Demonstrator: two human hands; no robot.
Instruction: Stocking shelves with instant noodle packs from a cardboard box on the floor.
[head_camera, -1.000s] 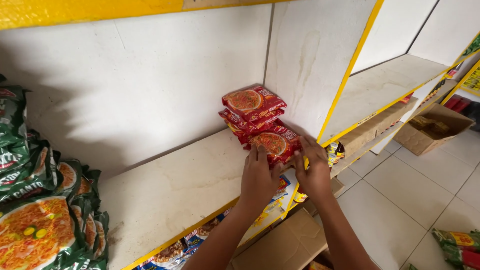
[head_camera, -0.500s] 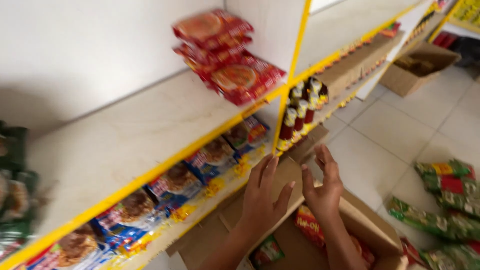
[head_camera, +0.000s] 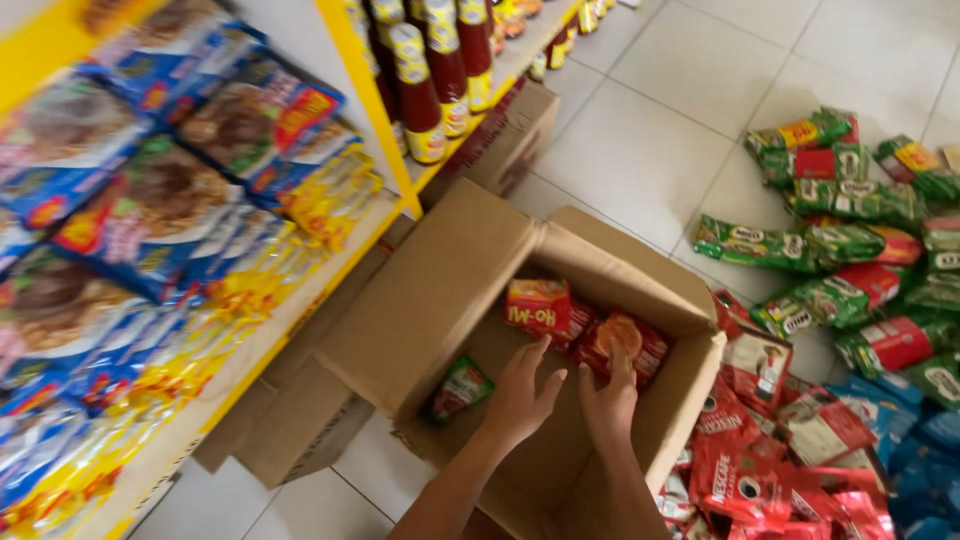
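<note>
**Both hands down in the open carton**

The left hand (head_camera: 520, 398) and right hand (head_camera: 607, 400) reach into the cardboard box (head_camera: 440, 290), fingers spread, holding nothing; the right fingertips touch the red noodle packets (head_camera: 590, 330) at the box's far end. A hasty grab could crush them. A green sachet (head_camera: 457, 388) lies left; green and red pouches (head_camera: 850, 250) litter the floor right, sauce bottles (head_camera: 425, 90) stand far left

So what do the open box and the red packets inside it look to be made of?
The box looks like plain brown cardboard: matte, with folded flaps and creases. The red packets look like glossy printed plastic film, catching light and crinkling, though motion blur leaves that uncertain.
</note>
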